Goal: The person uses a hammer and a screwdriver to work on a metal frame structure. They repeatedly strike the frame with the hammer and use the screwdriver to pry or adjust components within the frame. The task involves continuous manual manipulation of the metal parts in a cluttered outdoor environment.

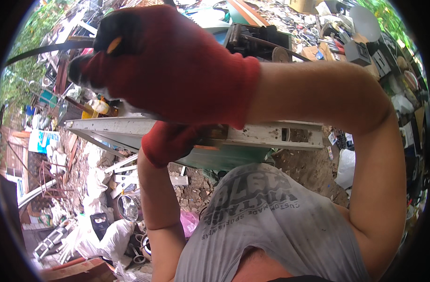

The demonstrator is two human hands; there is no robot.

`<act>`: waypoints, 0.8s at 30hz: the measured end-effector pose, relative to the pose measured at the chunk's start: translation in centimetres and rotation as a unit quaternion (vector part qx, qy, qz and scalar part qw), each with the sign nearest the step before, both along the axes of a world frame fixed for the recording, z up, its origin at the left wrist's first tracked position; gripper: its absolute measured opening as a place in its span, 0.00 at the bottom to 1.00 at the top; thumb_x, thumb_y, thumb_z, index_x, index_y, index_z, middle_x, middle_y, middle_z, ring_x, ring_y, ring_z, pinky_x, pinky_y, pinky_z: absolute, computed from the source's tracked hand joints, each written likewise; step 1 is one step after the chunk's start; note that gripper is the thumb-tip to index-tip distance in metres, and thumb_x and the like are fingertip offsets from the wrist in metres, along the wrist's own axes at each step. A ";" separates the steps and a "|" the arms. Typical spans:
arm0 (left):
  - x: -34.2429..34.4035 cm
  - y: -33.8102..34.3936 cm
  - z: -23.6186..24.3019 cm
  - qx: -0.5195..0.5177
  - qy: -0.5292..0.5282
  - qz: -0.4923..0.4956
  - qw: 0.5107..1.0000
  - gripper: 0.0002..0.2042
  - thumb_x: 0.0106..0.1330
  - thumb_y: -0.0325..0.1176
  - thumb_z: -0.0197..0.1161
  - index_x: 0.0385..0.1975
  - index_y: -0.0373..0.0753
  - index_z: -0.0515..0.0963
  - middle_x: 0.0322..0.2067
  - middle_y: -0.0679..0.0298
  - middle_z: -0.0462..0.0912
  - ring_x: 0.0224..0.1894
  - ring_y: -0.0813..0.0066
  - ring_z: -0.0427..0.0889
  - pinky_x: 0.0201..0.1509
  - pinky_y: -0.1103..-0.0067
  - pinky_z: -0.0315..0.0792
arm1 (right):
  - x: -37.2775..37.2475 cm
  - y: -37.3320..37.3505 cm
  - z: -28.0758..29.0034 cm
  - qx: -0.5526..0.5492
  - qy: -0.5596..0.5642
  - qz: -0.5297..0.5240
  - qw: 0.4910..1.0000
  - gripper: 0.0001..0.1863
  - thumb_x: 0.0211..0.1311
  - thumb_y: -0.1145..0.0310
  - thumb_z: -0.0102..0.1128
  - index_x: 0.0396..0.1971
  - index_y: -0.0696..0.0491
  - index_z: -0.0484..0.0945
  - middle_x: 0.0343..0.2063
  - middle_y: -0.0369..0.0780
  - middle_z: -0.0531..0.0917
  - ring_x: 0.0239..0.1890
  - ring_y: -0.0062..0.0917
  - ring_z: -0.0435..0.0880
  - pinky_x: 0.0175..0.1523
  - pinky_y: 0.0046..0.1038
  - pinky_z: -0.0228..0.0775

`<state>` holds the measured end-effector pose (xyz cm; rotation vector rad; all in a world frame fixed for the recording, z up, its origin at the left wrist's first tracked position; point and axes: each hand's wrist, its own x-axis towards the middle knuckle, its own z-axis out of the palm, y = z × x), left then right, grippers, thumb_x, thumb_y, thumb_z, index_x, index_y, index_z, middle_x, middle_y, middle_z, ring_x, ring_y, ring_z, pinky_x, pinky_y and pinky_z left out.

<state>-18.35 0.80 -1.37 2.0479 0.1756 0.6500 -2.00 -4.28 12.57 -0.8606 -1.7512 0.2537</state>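
Observation:
My right hand (168,61) wears a red glove with black fingertips and is raised close to the camera at the upper left. Its fingers are closed around a thin dark bar (41,50) that runs off to the left. My right forearm crosses the picture from the right. Below it my left hand (170,141), also in a red glove, grips the underside of a long white metal frame (271,134) that lies across the middle. The frame has cut-out holes and rests above a pale green panel (224,160).
A scrap yard lies all around: a dark machine with a round disc (257,40) behind the frame, rubble and white slats (125,176) below, white sacks (111,235), a pink bag (189,221), grey boxes (358,52) at the upper right.

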 end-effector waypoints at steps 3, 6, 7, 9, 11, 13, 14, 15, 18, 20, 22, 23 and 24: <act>-0.4 -0.4 -1.1 -0.042 0.008 0.015 0.999 0.16 0.64 0.29 0.68 0.52 0.44 0.84 0.50 0.59 0.86 0.54 0.55 0.84 0.61 0.64 0.76 | 0.5 -3.0 1.3 -0.084 0.091 0.066 0.990 0.18 0.60 0.56 0.62 0.25 0.58 0.85 0.26 0.49 0.87 0.33 0.41 0.88 0.44 0.39 0.81; -0.4 -0.4 -1.9 -0.052 0.022 0.017 0.998 0.16 0.64 0.30 0.68 0.52 0.43 0.84 0.50 0.58 0.86 0.54 0.55 0.84 0.61 0.65 0.76 | 0.1 -1.1 0.2 -0.022 0.013 0.050 0.998 0.18 0.59 0.56 0.62 0.22 0.57 0.85 0.22 0.44 0.87 0.28 0.37 0.88 0.42 0.38 0.81; -0.2 -0.3 -1.9 -0.052 0.022 0.015 0.998 0.16 0.64 0.30 0.68 0.52 0.43 0.84 0.50 0.58 0.86 0.54 0.55 0.84 0.61 0.65 0.76 | 0.5 -0.2 -0.3 -0.001 0.001 0.060 0.998 0.18 0.59 0.55 0.62 0.21 0.56 0.84 0.21 0.42 0.87 0.27 0.35 0.88 0.41 0.38 0.81; 0.0 -0.7 -2.1 -0.059 0.022 0.013 0.998 0.15 0.64 0.30 0.68 0.51 0.42 0.84 0.50 0.58 0.87 0.54 0.56 0.84 0.61 0.65 0.76 | 0.5 0.4 -1.3 0.038 0.021 0.062 0.997 0.18 0.59 0.56 0.61 0.21 0.56 0.85 0.21 0.42 0.87 0.27 0.34 0.89 0.40 0.38 0.81; -0.1 -0.9 -2.3 -0.054 0.023 0.016 0.998 0.15 0.64 0.30 0.68 0.51 0.42 0.84 0.50 0.57 0.87 0.54 0.56 0.84 0.61 0.65 0.76 | 1.0 0.2 -1.8 0.036 0.022 0.066 0.997 0.18 0.60 0.56 0.61 0.22 0.56 0.85 0.21 0.42 0.87 0.27 0.34 0.88 0.40 0.37 0.81; 0.2 -1.0 -2.0 -0.050 0.025 0.014 0.998 0.15 0.64 0.30 0.68 0.51 0.41 0.84 0.49 0.57 0.87 0.54 0.56 0.84 0.61 0.66 0.76 | 2.1 -0.5 -2.1 0.023 0.015 0.062 0.998 0.18 0.60 0.56 0.61 0.22 0.56 0.85 0.21 0.42 0.87 0.27 0.33 0.88 0.40 0.37 0.81; 0.2 -1.2 -1.9 -0.053 0.026 0.012 0.998 0.15 0.64 0.31 0.68 0.51 0.41 0.84 0.49 0.57 0.87 0.54 0.56 0.84 0.61 0.66 0.76 | 2.5 -0.8 -2.4 0.019 0.010 0.057 0.998 0.18 0.61 0.56 0.61 0.22 0.56 0.84 0.21 0.41 0.87 0.27 0.33 0.88 0.40 0.37 0.80; 0.2 -1.5 -2.2 -0.058 0.028 0.011 0.998 0.15 0.64 0.31 0.68 0.51 0.40 0.84 0.49 0.57 0.87 0.54 0.56 0.85 0.61 0.66 0.76 | 2.8 -1.2 -2.7 0.014 0.003 0.052 0.999 0.18 0.61 0.56 0.60 0.22 0.56 0.84 0.21 0.41 0.87 0.27 0.33 0.88 0.40 0.36 0.80; 0.2 -2.0 -2.3 -0.065 0.026 0.015 0.997 0.15 0.64 0.31 0.68 0.50 0.40 0.84 0.49 0.56 0.87 0.55 0.56 0.85 0.61 0.67 0.76 | 2.8 -1.4 -3.2 0.006 -0.027 0.042 0.999 0.18 0.62 0.56 0.60 0.23 0.56 0.84 0.21 0.41 0.86 0.27 0.32 0.87 0.40 0.36 0.80; 0.4 -2.0 -2.7 -0.047 0.026 0.008 0.999 0.15 0.64 0.30 0.68 0.51 0.39 0.84 0.49 0.56 0.87 0.54 0.57 0.85 0.60 0.67 0.77 | 2.1 -1.2 -3.1 0.009 -0.065 0.031 0.997 0.18 0.62 0.56 0.60 0.23 0.56 0.84 0.21 0.41 0.86 0.27 0.32 0.87 0.39 0.35 0.80; 0.8 -1.9 -1.7 0.015 0.058 -0.006 0.998 0.14 0.65 0.29 0.67 0.51 0.39 0.84 0.49 0.57 0.87 0.54 0.58 0.85 0.59 0.68 0.77 | 1.3 -0.6 -3.2 0.008 -0.105 0.016 0.994 0.18 0.63 0.56 0.59 0.24 0.56 0.84 0.22 0.41 0.86 0.27 0.31 0.87 0.39 0.35 0.80; 1.0 -2.1 -1.0 0.030 0.065 -0.016 0.997 0.14 0.66 0.28 0.67 0.51 0.39 0.84 0.48 0.57 0.87 0.54 0.58 0.85 0.59 0.68 0.77 | 0.9 -0.2 -3.2 0.006 -0.122 0.008 0.992 0.18 0.63 0.56 0.59 0.24 0.56 0.84 0.22 0.40 0.86 0.27 0.31 0.87 0.39 0.35 0.80; 1.1 -2.7 0.4 0.009 0.056 -0.026 0.998 0.14 0.67 0.28 0.66 0.52 0.39 0.84 0.48 0.57 0.87 0.54 0.59 0.85 0.59 0.69 0.77 | 0.4 0.4 -3.5 0.008 -0.140 -0.003 0.990 0.18 0.63 0.56 0.59 0.24 0.56 0.84 0.22 0.40 0.86 0.27 0.31 0.86 0.39 0.34 0.80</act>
